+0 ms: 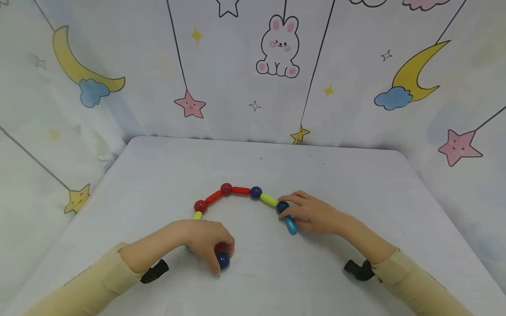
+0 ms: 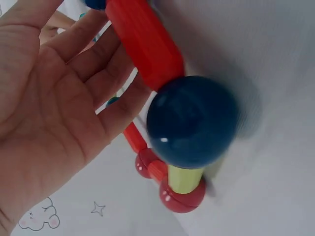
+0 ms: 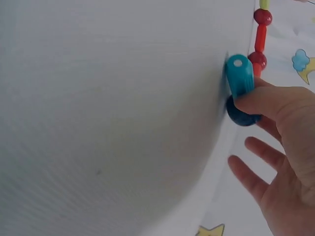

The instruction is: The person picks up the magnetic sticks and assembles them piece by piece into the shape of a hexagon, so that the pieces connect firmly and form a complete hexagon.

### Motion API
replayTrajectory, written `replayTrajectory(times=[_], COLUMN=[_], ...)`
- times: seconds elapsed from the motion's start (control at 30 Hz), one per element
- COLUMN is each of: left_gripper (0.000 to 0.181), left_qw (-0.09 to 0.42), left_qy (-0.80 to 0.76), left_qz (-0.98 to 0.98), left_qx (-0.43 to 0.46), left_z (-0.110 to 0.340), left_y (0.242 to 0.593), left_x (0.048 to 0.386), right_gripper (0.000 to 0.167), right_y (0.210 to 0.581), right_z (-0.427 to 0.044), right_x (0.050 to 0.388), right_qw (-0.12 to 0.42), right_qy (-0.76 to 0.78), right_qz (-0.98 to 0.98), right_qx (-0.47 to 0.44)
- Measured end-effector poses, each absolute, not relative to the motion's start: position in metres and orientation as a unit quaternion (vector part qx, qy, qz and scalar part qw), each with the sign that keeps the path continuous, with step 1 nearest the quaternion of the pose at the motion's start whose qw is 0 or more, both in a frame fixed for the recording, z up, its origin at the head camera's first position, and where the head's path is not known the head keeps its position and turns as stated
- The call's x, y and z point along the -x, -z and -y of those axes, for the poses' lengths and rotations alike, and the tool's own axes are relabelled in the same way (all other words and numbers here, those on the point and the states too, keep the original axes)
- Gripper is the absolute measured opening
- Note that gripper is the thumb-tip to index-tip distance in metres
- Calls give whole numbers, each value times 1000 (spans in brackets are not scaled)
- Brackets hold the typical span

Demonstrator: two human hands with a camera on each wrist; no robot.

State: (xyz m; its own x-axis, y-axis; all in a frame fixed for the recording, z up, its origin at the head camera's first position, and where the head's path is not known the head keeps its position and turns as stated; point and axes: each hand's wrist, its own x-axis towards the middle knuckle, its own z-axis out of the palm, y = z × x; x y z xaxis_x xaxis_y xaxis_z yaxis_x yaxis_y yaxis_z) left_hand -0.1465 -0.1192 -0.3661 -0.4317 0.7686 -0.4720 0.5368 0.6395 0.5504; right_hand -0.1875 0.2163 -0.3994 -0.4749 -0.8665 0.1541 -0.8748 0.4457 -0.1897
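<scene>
A curved chain of toy balls and rods lies on the white table. My left hand (image 1: 203, 241) grips a dark blue ball (image 1: 223, 260) at its near left end, thumb and fingers about it. In the left wrist view, a red rod (image 2: 147, 44) links that ball to another dark blue ball (image 2: 193, 122), then a yellow-green rod (image 2: 185, 180) and a red ball (image 2: 182, 195). My right hand (image 1: 316, 213) pinches the dark blue ball (image 1: 282, 207) at the right; a light blue rod (image 1: 290, 225) sticks out from it, its far end free.
Along the chain's top run two red balls (image 1: 226, 188), red rods (image 1: 241, 190), a dark blue ball (image 1: 256, 192) and a yellow-green rod (image 1: 269, 200). Dark wrist devices (image 1: 359, 270) show beneath both sleeves. Behind the table (image 1: 253, 281) hangs a patterned cloth (image 1: 237, 57).
</scene>
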Motion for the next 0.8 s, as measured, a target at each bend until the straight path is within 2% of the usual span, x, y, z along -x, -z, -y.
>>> replayTrajectory(times=[0.23,0.4,0.6,0.8], left_gripper=[34,39,37,36], left_qw=[267,217,194,192], left_qy=[-238,-276,-314,-328], left_qz=[-830,-842,-854,-856], left_qx=[-428,-410,-366,-351], left_z=[107,85,63,54], left_y=[388,401,408,408], left_x=[148,145,136,131], right_gripper=[27,28,28,28], right_y=[400,404,410,410], right_z=[-219,-221,-216,-209], right_x=[184,179,169,155], right_qw=[-9,7,55,48], right_qy=[-134,-129,-154,-183], right_qz=[883,900,892,881], right_qx=[-449,-416,-422,-434])
